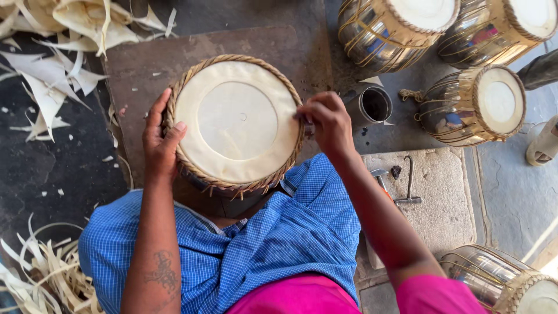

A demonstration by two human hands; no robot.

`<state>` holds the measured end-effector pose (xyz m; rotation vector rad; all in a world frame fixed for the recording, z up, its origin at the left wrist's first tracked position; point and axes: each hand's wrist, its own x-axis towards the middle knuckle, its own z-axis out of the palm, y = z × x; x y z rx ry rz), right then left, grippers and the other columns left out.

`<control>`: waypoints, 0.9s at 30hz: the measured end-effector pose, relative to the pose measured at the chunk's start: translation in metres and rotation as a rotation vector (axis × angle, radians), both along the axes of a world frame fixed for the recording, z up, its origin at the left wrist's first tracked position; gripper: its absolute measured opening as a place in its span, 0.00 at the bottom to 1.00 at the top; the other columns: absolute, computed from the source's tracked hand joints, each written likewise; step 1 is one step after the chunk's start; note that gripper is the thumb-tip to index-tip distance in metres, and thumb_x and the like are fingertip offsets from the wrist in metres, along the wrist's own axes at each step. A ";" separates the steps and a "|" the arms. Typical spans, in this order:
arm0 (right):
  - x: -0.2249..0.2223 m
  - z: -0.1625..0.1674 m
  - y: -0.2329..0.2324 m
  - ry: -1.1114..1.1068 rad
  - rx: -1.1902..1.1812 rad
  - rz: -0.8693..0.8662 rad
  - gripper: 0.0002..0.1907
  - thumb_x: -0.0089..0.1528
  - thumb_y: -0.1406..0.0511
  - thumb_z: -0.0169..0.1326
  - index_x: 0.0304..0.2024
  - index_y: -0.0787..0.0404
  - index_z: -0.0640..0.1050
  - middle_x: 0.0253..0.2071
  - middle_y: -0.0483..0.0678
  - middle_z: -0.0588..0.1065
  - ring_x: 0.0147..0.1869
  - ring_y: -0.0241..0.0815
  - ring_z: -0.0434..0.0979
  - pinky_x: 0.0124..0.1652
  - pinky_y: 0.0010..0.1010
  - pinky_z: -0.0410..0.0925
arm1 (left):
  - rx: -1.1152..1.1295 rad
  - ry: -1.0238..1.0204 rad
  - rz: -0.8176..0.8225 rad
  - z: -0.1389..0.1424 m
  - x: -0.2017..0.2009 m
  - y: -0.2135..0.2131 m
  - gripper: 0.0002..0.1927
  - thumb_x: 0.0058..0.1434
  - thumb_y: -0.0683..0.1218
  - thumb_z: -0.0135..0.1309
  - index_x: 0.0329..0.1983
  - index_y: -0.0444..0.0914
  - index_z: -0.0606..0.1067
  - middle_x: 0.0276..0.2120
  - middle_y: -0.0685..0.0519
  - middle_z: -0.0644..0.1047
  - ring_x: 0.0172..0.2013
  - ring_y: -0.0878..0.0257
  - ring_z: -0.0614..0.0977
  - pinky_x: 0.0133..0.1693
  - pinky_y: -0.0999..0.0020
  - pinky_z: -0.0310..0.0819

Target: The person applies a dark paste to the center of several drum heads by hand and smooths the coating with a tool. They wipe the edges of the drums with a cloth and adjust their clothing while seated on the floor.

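The left hand (159, 139) is gripping the drum (237, 123) at its nine o'clock edge, thumb resting on the pale skin. The right hand (329, 121) is clenching at three o'clock around something I cannot make out. The drum is sitting on a brown stone slab (139, 64) before a blue checked cloth (290, 238). Finished metal drums (472, 104) are standing at two o'clock on the dark floor (46, 168), with hide scraps (52, 75) lying at ten.

A dark stone floor (52, 168) carries pale hide scraps (52, 87) at the left, a flat slab (145, 64) under the drum (238, 122), a small cup (375, 106) — and metal drums (471, 107) at the right, beside a hook tool (408, 183).
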<state>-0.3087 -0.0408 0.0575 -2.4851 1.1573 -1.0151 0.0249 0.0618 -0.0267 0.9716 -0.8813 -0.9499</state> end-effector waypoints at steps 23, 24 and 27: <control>0.168 0.004 -0.116 0.061 -0.043 0.318 0.07 0.60 0.68 0.65 0.41 0.55 0.85 0.43 0.44 0.80 0.48 0.45 0.81 0.46 0.36 0.75 | 0.044 -0.275 0.144 0.000 0.011 -0.008 0.32 0.64 0.46 0.58 0.73 0.41 0.68 0.63 0.46 0.71 0.63 0.55 0.72 0.68 0.60 0.63; 0.179 0.002 -0.117 0.042 -0.021 0.392 0.09 0.59 0.69 0.64 0.42 0.54 0.85 0.45 0.43 0.80 0.50 0.44 0.82 0.48 0.35 0.76 | 0.044 -0.296 0.154 -0.001 0.011 -0.009 0.32 0.64 0.46 0.58 0.73 0.41 0.68 0.61 0.47 0.71 0.62 0.56 0.72 0.67 0.60 0.63; 0.191 0.002 -0.120 0.132 -0.103 0.545 0.11 0.56 0.66 0.67 0.42 0.59 0.85 0.43 0.48 0.79 0.49 0.50 0.80 0.46 0.39 0.74 | 0.031 -0.318 0.160 -0.002 0.012 -0.009 0.32 0.65 0.47 0.58 0.73 0.41 0.68 0.58 0.48 0.72 0.59 0.57 0.73 0.66 0.60 0.64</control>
